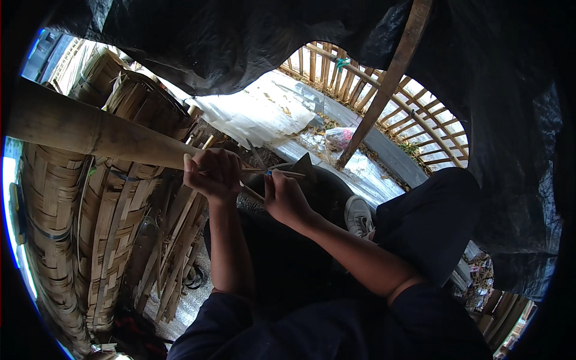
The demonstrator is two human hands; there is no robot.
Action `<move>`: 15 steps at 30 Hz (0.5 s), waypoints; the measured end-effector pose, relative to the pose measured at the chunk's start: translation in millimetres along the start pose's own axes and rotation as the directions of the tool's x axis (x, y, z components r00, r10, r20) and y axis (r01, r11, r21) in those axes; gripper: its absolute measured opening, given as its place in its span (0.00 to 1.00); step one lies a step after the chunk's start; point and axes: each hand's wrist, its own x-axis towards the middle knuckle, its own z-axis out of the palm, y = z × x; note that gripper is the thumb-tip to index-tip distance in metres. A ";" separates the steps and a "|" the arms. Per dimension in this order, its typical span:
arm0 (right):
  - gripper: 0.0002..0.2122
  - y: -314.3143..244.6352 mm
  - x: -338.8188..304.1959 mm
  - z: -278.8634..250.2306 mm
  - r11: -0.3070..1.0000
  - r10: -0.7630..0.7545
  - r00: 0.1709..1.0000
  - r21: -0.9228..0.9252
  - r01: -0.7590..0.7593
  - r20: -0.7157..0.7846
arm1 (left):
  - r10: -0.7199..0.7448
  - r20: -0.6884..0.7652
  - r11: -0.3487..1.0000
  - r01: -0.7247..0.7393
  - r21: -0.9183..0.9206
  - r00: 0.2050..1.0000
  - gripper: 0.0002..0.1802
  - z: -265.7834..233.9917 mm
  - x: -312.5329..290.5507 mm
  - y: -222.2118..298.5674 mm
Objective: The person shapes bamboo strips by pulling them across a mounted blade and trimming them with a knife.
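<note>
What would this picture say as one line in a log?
left hand: closed on thin bamboo strips | right hand: pinching the same strips | nearby: thick bamboo pole, woven bamboo panels

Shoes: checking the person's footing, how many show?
1. A white shoe sits just right of the right hand, beside the dark trouser knee. Another may be hidden under the legs.

The ground (191, 307) at the lower left of the frame carries a loose heap of split bamboo strips (174, 252), lying just beside tall stacks of woven bamboo baskets (60, 210). Toward the upper middle, pale plastic sheeting (258, 114) lies spread, with a crumpled pinkish plastic bag (339, 137) resting on it.
</note>
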 end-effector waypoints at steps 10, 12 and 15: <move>0.10 11.4 -2.1 4.0 0.994 0.063 0.997 -0.089 -0.067 -0.041 | 0.006 0.014 0.998 -0.007 0.064 1.000 0.35 -0.3 0.8 -1.5; 0.09 -8.7 -7.6 1.5 0.999 -0.019 0.999 -0.042 0.017 -0.043 | 0.002 -0.024 0.999 -0.001 0.046 1.000 0.35 -0.9 -1.2 -0.8; 0.08 37.4 -3.0 7.9 0.995 -0.037 0.996 -0.099 0.029 -0.077 | -0.004 -0.027 0.999 0.005 0.044 1.000 0.35 5.3 0.5 -4.0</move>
